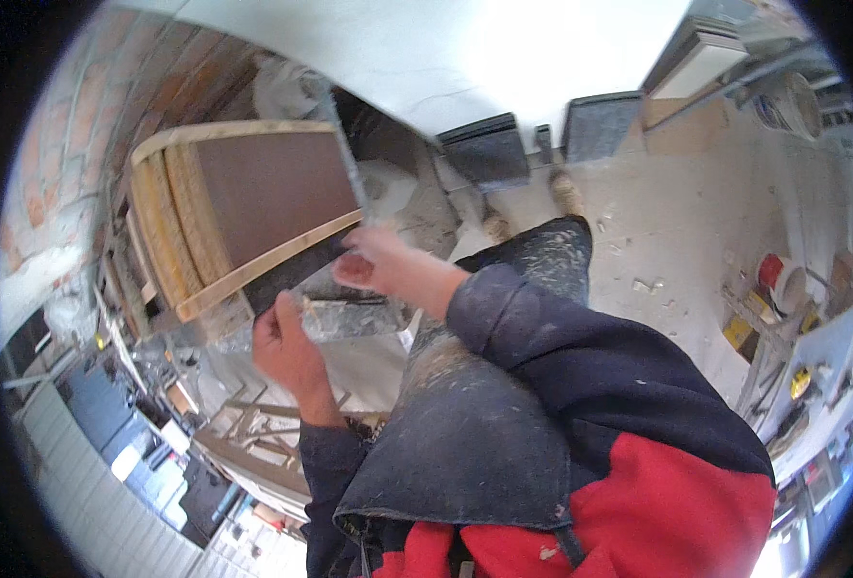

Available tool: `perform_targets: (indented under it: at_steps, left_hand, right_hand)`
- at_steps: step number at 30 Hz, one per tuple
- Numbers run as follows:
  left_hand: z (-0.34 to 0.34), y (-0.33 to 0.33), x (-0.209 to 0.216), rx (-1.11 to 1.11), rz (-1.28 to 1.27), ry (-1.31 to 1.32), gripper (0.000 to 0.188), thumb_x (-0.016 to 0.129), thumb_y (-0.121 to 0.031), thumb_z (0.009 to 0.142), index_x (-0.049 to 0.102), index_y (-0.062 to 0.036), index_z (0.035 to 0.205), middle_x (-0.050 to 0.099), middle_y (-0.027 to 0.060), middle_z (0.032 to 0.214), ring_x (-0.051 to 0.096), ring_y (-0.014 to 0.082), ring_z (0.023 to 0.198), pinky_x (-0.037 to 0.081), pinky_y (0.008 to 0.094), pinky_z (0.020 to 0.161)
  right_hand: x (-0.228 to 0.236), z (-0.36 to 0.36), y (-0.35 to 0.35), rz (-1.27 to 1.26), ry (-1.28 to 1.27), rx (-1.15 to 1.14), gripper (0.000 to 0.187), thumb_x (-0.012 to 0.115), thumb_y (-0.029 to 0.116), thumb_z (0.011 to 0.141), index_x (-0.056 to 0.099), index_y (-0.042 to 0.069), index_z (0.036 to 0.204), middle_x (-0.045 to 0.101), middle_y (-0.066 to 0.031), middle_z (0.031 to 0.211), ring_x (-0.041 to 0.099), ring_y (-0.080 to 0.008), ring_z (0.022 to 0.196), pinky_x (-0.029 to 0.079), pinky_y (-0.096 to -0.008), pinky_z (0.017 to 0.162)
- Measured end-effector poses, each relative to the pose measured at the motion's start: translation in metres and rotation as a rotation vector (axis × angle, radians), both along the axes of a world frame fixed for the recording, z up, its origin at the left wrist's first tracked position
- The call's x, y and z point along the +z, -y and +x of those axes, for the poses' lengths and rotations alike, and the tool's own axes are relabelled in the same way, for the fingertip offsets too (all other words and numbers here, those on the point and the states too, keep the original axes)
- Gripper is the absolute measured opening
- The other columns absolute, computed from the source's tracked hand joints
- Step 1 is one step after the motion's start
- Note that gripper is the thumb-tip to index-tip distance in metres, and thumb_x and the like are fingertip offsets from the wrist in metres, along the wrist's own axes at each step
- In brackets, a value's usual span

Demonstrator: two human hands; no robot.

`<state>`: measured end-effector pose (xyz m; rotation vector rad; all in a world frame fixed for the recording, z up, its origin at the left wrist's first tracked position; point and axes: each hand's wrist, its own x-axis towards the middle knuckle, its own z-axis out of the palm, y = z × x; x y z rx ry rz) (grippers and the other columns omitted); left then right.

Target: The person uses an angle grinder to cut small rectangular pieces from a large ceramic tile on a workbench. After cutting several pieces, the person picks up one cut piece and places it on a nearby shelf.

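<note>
My right hand (pixel 388 264), slightly blurred, reaches across to the wooden-framed panel. It is closed around a small round thing (pixel 353 271) with a reddish-brown middle and a pale rim, which looks like a roll of tape. My left hand (pixel 289 352) is lower and to the left, with its fingertips pinched together; whatever they grip is too small to make out. Between both hands runs the near edge of a dark brown panel (pixel 277 197) with pale wooden strips (pixel 270 265) along its edges. Yellowish boards (pixel 178 223) stand along its left side.
A brick wall (pixel 84 135) rises at the left. A large white slab (pixel 426 58) spans the top, with dark tiles (pixel 484 152) below it. My shoes (pixel 569 193) stand on a dusty floor (pixel 657 231). Buckets (pixel 783 279) and tools lie at the right; wooden frames (pixel 253 438) lie lower left.
</note>
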<state>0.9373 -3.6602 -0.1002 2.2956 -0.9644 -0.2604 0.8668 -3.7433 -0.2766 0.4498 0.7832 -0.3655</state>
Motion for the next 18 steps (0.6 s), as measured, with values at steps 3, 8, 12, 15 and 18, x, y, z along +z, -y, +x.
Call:
perform_targets:
  at_steps: [3,8,12,15,18]
  left_hand:
    - [-0.005,0.000,0.004,-0.019,0.023,-0.033,0.036,0.079,-0.031,0.108,0.080,0.0053,0.105,0.080,0.0092,0.092,0.070,0.0129,0.083,0.057,0.0299,0.079]
    - [-0.006,0.003,0.002,-0.023,0.040,0.009,0.037,0.076,-0.031,0.110,0.081,0.0050,0.106,0.081,0.0091,0.093,0.072,0.0142,0.084,0.058,0.0296,0.080]
    - [-0.015,0.006,0.003,-0.030,0.039,0.047,0.037,0.075,-0.032,0.110,0.080,0.0041,0.104,0.080,0.0094,0.091,0.072,0.0152,0.082,0.058,0.0301,0.079]
    - [-0.012,0.001,0.002,-0.045,0.067,0.019,0.033,0.074,-0.029,0.110,0.076,0.0032,0.104,0.079,0.0092,0.091,0.073,0.0163,0.084,0.060,0.0319,0.080]
    - [-0.006,-0.012,-0.008,-0.069,0.084,-0.083,0.029,0.074,-0.021,0.109,0.070,0.0039,0.123,0.078,0.0127,0.108,0.073,0.0188,0.094,0.060,0.0346,0.087]
  right_hand:
    - [0.005,0.002,-0.003,0.024,-0.016,-0.025,0.018,0.067,0.015,0.107,0.054,0.006,0.116,0.062,-0.0146,0.097,0.072,-0.0311,0.091,0.070,-0.0554,0.084]
    - [0.007,0.012,0.002,0.104,-0.091,-0.053,0.019,0.071,0.015,0.106,0.056,0.006,0.114,0.062,-0.0116,0.097,0.070,-0.0282,0.085,0.070,-0.0491,0.080]
    - [0.014,0.017,-0.005,0.086,-0.103,-0.151,0.017,0.074,0.014,0.106,0.060,0.005,0.110,0.062,-0.0089,0.096,0.069,-0.0258,0.079,0.070,-0.0437,0.078]
    - [0.014,0.007,-0.003,0.090,-0.089,-0.182,0.015,0.074,0.014,0.107,0.062,0.005,0.108,0.062,-0.0075,0.094,0.069,-0.0240,0.078,0.069,-0.0394,0.077]
    - [0.010,-0.004,-0.013,0.137,0.008,-0.263,0.013,0.072,0.013,0.108,0.063,0.004,0.107,0.062,-0.0056,0.091,0.069,-0.0222,0.078,0.068,-0.0380,0.074]
